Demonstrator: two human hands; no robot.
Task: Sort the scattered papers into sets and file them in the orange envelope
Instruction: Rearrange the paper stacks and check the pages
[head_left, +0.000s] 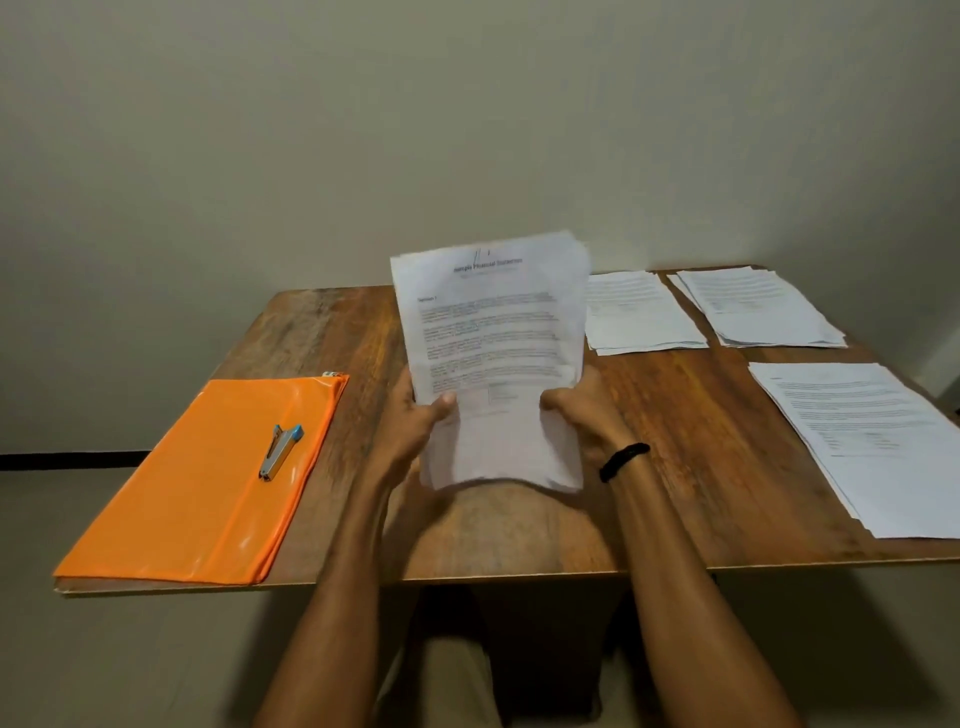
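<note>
A stack of printed papers (493, 332) stands upright on its lower edge over the middle of the wooden table (675, 467). My left hand (410, 421) grips its left side, thumb on the front sheet. My right hand (587, 410) grips its right side; a black band circles that wrist. The orange envelope (208, 493) lies flat at the table's left front corner. Three sorted paper piles lie flat on the right: one at the back centre-right (639, 312), one at the back right (758, 306), one at the near right (872, 441).
A small grey and blue stapler (280, 452) lies on top of the orange envelope. A plain wall rises behind the table. The table's front edge runs just below my forearms, with my knees under it.
</note>
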